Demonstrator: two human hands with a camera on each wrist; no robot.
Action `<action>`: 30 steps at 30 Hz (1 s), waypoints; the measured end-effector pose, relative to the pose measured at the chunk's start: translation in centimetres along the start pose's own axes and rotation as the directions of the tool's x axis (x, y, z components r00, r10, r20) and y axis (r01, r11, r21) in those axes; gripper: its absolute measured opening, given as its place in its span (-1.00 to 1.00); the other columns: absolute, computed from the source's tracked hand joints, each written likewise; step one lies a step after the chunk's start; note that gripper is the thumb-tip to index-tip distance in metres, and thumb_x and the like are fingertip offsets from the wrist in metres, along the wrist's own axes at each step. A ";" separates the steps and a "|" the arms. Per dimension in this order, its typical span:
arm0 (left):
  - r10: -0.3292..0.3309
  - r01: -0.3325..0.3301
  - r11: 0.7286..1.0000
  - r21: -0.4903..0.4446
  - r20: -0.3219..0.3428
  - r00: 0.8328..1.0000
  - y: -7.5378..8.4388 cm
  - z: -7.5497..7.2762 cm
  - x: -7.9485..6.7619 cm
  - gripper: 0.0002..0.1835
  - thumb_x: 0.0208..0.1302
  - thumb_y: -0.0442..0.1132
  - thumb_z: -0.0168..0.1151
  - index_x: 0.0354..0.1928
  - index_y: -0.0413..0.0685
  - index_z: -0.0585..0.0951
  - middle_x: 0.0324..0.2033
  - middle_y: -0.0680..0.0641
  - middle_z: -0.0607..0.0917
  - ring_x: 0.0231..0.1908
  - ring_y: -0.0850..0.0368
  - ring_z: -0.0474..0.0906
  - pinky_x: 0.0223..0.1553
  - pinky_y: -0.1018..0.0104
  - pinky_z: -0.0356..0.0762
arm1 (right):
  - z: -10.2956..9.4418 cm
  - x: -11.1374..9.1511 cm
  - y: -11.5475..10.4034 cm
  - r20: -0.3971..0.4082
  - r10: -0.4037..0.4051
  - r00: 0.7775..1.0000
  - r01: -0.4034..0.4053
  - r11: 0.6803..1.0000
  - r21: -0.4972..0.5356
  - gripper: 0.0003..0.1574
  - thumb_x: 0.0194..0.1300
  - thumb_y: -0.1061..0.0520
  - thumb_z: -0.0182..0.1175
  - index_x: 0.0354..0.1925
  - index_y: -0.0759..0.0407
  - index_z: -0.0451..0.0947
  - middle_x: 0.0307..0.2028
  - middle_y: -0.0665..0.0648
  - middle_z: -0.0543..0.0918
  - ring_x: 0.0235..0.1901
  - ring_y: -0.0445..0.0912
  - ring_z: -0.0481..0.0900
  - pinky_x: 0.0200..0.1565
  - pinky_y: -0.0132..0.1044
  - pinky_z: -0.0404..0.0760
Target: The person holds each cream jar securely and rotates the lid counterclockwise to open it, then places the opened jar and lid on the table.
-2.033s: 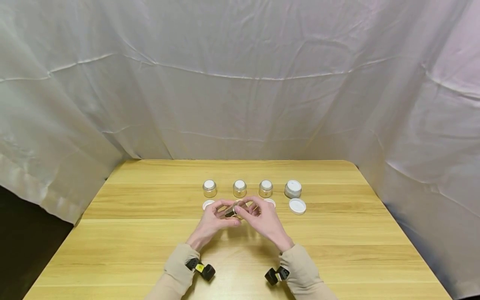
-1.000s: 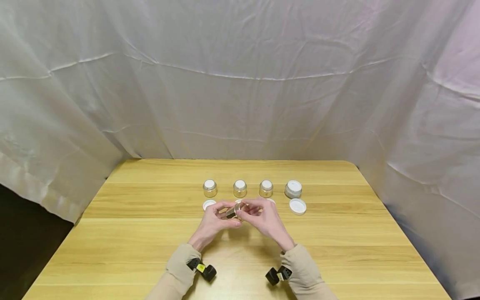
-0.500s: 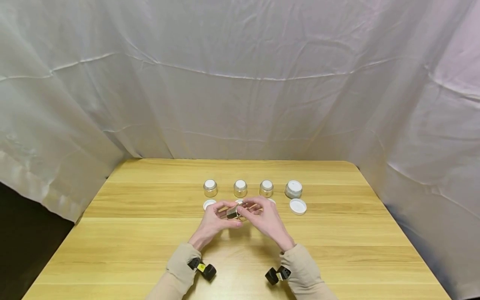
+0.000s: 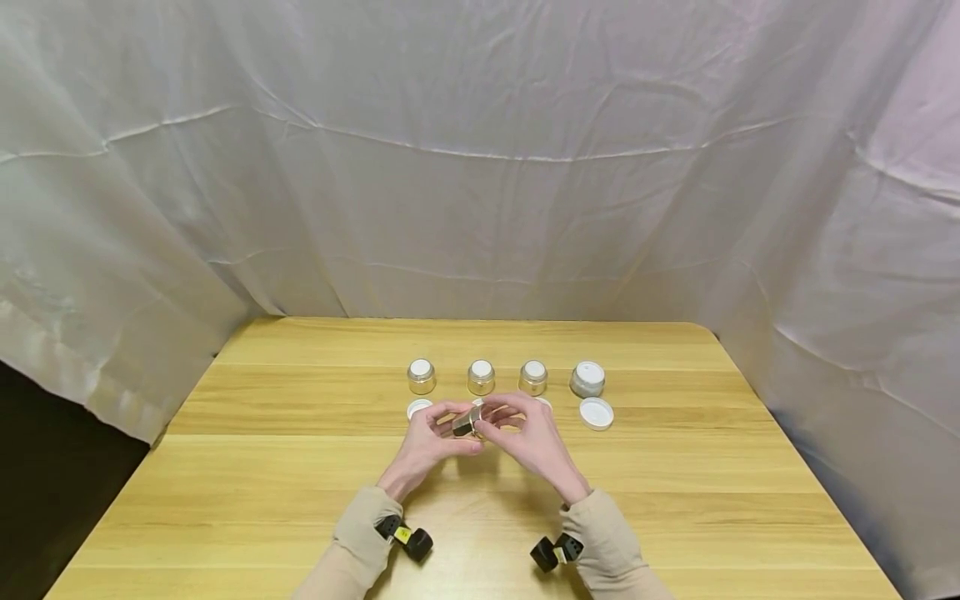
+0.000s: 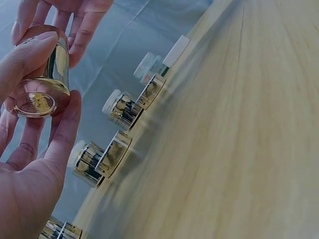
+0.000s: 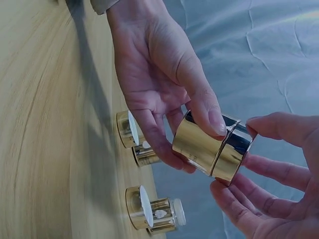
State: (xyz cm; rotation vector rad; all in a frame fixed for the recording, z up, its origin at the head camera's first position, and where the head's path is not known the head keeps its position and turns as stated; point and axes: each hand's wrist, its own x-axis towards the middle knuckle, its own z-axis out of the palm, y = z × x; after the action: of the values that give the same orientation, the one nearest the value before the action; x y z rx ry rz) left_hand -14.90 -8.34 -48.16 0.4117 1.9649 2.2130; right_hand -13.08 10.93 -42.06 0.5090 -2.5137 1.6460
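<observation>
Both hands hold one shiny gold cosmetic jar (image 4: 465,424) above the table, tilted on its side. My left hand (image 4: 420,446) grips one end, its thumb (image 6: 209,112) lying along the wider gold section in the right wrist view. From the other side, the fingertips of my right hand (image 4: 531,437) pinch the narrower gold section. A thin seam (image 6: 224,145) runs round the jar between the two hands. The end nearest the left wrist camera has a round rim (image 5: 35,105). Part of the jar is hidden behind fingers.
Behind the hands stand three gold jars (image 4: 422,377) with white tops and a wider frosted jar (image 4: 587,380) at right. Upturned lids lie before them, including a left lid (image 4: 419,407) and a white lid (image 4: 596,414). A grey curtain (image 4: 480,208) encloses the wooden table (image 4: 675,500).
Both hands stay at nearly the same spot. The jar's tilt shifts slightly between the fingers, and the right fingers change their hold a little. The jars and lids behind stay put.
</observation>
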 end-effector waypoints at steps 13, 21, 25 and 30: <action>-0.018 0.018 1.000 0.000 0.006 1.000 -0.1 -0.1 0.0 -0.39 -0.08 -0.44 0.54 0.12 -0.29 0.57 0.15 -0.11 0.64 0.11 -0.01 0.66 0.15 0.24 0.68 | 0.3 0.0 0.3 -0.013 0.031 0.999 -0.032 0.997 -0.071 -0.50 0.16 0.01 0.47 0.05 0.14 0.66 -0.13 0.11 0.74 -0.22 -0.11 0.69 -0.15 -0.38 0.75; -0.010 0.010 1.000 -0.004 0.017 1.000 -0.1 -0.1 -0.1 -0.37 -0.07 -0.44 0.54 0.13 -0.34 0.55 0.15 -0.15 0.63 0.10 -0.02 0.67 0.13 0.25 0.69 | 0.5 0.1 0.7 0.009 -0.037 0.999 0.038 0.997 -0.064 -0.65 0.20 0.12 0.44 -0.05 0.18 0.69 -0.20 0.14 0.73 -0.25 -0.11 0.68 -0.11 -0.31 0.76; -0.012 0.012 1.000 -0.020 0.015 1.000 -0.2 -0.1 0.0 -0.39 -0.08 -0.45 0.54 0.10 -0.33 0.56 0.07 -0.03 0.67 0.04 0.07 0.69 0.06 0.28 0.73 | 0.3 0.0 0.6 0.035 -0.060 0.998 0.061 0.998 -0.030 -0.56 0.18 0.21 0.42 0.04 0.30 0.64 -0.12 0.21 0.70 -0.19 0.03 0.69 0.04 -0.07 0.76; -0.002 0.003 1.000 -0.028 0.006 1.000 -0.3 -0.2 0.0 -0.44 -0.09 -0.46 0.54 0.06 -0.25 0.61 0.06 0.00 0.68 0.01 0.12 0.70 0.04 0.27 0.74 | 0.3 0.0 0.6 0.016 -0.030 0.999 0.031 0.999 -0.035 -0.51 0.21 0.11 0.43 0.09 0.25 0.63 -0.12 0.19 0.70 -0.14 0.03 0.68 0.07 -0.05 0.73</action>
State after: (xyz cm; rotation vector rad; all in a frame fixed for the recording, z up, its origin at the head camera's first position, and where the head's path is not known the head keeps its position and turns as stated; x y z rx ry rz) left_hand -14.94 -8.49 -48.44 0.4118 1.9284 2.2319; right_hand -13.21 10.89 -42.68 0.5557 -2.5277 1.5904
